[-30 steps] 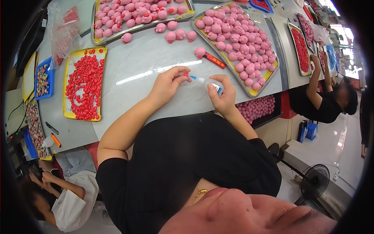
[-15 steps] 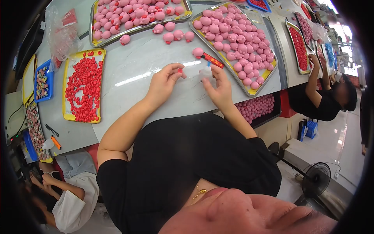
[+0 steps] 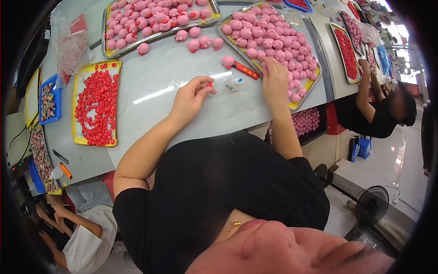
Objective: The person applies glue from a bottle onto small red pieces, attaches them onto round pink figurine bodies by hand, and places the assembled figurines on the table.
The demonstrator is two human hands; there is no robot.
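Note:
A small red piece (image 3: pixel 209 85) is pinched between the thumb and fingers of my left hand (image 3: pixel 189 98), above the grey table. My right hand (image 3: pixel 275 84) reaches over the near left edge of the right-hand tray (image 3: pixel 292 106), fingers stretched out to the pink round figures (image 3: pixel 278 44) heaped there. Whether its fingertips touch one is hard to see. Between my hands a small white bottle with a blue tip (image 3: pixel 233 83) lies on the table. Just behind it are a red stick-like tool with yellow marks (image 3: pixel 246 70) and a single pink figure (image 3: pixel 227 61).
To the left stands a yellow-edged tray (image 3: pixel 116 102) of red pieces. A second tray (image 3: pixel 164 35) of pink figures is at the back, several loose ones (image 3: pixel 193 44) beside it. A blue tray (image 3: pixel 56 102) and an orange cutter (image 3: pixel 65 171) are far left. Co-workers sit at both sides.
My right hand has put the white bottle down on the table and moved right to the tray of pink figures. My left hand still holds the red piece in nearly the same spot.

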